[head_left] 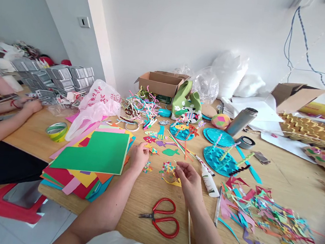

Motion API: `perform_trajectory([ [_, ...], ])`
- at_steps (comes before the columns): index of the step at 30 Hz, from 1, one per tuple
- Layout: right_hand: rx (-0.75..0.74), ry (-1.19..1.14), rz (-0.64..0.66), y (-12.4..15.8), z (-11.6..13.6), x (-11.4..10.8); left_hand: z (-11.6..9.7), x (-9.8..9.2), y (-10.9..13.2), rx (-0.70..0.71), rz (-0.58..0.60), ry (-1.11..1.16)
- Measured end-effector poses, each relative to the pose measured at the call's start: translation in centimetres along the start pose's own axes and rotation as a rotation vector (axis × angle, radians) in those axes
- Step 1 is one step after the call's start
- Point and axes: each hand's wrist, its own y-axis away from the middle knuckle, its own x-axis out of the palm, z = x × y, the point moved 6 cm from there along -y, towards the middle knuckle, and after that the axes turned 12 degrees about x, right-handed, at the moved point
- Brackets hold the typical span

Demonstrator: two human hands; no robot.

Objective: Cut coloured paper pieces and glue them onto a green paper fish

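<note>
My left hand [140,158] has its fingers curled together at the tail of a small orange paper fish [153,150], which is patterned with coloured pieces. Over a pile of tiny coloured paper dots [168,167], my right hand [188,180] pinches thumb and finger together; whatever is between them is too small to make out. A smaller heap of dots [147,167] lies beside my left hand. Just beyond my hands is a green paper fish [171,152], with more decorated fish [150,139] behind it. A white glue bottle [210,182] lies right of my right hand.
Red-handled scissors [166,218] and a thin stick [188,228] lie near me. Coloured paper sheets [100,152] are stacked left; paper scraps [263,212] spread right. Blue discs [219,161], a metal flask [241,122] and a cardboard box [161,83] stand farther back. Another person's arms [10,118] rest at left.
</note>
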Motion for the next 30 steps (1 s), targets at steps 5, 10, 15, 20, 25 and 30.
perform_trajectory([
  [5, -0.005, 0.003, 0.001, 0.0, 0.0, -0.1, -1.1, -0.2, 0.3, 0.091, 0.031, -0.112],
  [10, -0.017, 0.025, 0.004, 0.1, 0.1, 0.0, -2.1, -0.1, 0.8, 0.174, 0.112, -0.261],
  [15, 0.011, 0.013, 0.013, 0.1, 0.0, 0.1, -2.6, 0.2, 1.0, 0.232, 0.201, -0.381],
  [20, 0.019, 0.015, 0.023, 0.1, -0.1, 0.2, -2.8, 0.1, 0.8, 0.268, 0.171, -0.273],
  [25, 0.010, 0.037, 0.048, 0.0, -0.3, 0.4, -2.1, 0.3, 0.5, 0.191, 0.069, -0.064],
  [30, -0.061, 0.149, 0.064, -0.2, -0.5, 0.7, -0.8, 0.9, 0.1, 0.090, -0.071, 0.212],
])
